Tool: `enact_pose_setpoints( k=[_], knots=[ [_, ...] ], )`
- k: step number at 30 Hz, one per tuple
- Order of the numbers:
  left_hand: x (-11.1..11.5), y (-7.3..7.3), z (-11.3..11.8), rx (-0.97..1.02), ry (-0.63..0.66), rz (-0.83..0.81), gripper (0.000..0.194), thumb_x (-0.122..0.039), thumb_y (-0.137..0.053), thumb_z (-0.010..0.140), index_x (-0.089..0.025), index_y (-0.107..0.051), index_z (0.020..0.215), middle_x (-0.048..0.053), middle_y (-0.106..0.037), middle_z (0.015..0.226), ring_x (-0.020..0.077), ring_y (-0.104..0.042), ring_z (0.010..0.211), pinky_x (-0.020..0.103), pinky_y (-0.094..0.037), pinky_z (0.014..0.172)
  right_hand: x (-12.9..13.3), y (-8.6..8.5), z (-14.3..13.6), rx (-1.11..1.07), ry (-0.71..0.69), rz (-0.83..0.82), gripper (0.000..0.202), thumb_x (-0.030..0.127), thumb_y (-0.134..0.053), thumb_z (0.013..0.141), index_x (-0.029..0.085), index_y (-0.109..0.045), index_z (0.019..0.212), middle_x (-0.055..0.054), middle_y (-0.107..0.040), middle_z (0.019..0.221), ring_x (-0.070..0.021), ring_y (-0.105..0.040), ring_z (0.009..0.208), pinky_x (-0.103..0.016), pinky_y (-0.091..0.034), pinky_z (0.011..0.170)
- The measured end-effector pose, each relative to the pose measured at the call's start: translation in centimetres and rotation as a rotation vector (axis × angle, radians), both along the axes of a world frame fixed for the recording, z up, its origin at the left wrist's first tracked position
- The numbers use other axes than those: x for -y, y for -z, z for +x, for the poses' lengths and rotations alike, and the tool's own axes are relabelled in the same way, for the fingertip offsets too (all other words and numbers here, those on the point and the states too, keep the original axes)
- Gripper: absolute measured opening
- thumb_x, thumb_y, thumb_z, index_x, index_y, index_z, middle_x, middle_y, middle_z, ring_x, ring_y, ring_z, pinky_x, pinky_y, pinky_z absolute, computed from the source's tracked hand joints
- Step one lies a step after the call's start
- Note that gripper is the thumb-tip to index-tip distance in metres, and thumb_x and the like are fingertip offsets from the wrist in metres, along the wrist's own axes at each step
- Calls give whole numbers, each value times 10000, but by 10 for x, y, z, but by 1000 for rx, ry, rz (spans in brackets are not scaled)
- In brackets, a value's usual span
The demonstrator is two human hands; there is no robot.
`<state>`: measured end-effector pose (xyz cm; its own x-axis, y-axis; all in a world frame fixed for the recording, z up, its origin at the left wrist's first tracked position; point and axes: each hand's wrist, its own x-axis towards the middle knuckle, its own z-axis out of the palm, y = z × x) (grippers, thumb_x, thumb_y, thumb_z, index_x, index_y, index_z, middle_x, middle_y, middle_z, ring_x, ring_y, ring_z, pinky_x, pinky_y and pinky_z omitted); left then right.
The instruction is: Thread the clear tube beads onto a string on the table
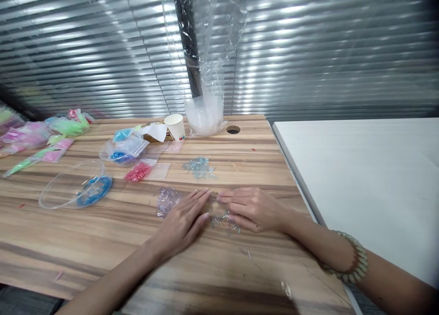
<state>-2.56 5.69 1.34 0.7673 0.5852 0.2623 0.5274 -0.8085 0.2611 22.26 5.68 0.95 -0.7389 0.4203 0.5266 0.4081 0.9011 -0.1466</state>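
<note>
My left hand (185, 220) lies on the wooden table with its fingers stretched out side by side, just right of a heap of pale purple tube beads (168, 200). Facing it, my right hand (253, 210) rests on its fingertips, fingers extended, a bracelet (356, 260) on that forearm. Loose blue and yellowish tube beads (224, 223) lie between the two hands, close to the right fingertips. Beyond them is a pile of light blue tube beads (199, 167), with a few yellow ones (236, 165) beside it. Neither hand visibly holds anything.
On the left stand a clear plastic bowl (48, 201) with blue beads and another filled dish (106, 156). Red beads (137, 172) sit in a small bag. A paper cup (175, 127) and stacked plastic bowls (205, 116) are at the back. A white table (360, 178) adjoins.
</note>
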Motion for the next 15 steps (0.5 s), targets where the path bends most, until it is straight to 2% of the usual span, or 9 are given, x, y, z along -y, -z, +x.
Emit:
enact_pose_setpoints(
  k=[4, 7, 10, 15],
  knots=[
    [-2, -2, 0, -26, 10, 22, 505, -286, -295, 1003, -167, -156, 1474, 99, -393, 1431, 194, -326, 1343, 416, -320, 1108, 1, 0, 0, 6, -22, -33, 217, 243, -467, 915, 110, -629, 970, -100, -679, 1075, -201, -600, 1084, -324, -509, 907],
    [-3, -4, 3, -116, 74, 34, 454, -270, -301, 1000, -159, -277, 1439, 96, -349, 1454, 206, -288, 1359, 439, -274, 1123, 1, 0, 0, -16, -26, -37, 214, 244, -473, 912, 112, -632, 971, -89, -691, 1039, -198, -623, 1035, -316, -517, 885],
    [-3, -3, 5, -172, 79, 81, 428, -271, -323, 993, -131, -366, 1395, 111, -354, 1446, 219, -282, 1360, 454, -258, 1124, -1, 0, 1, -64, -24, -27, 203, 231, -471, 911, 122, -632, 972, -78, -701, 1006, -188, -644, 982, -309, -529, 845],
    [-4, -2, 4, -211, 70, 158, 453, -309, -330, 990, -89, -373, 1384, 138, -388, 1420, 232, -291, 1356, 474, -234, 1125, -8, -1, 5, -198, 107, -18, 210, 200, -431, 926, 137, -631, 944, -93, -708, 958, -178, -668, 888, -304, -538, 775]
  ],
)
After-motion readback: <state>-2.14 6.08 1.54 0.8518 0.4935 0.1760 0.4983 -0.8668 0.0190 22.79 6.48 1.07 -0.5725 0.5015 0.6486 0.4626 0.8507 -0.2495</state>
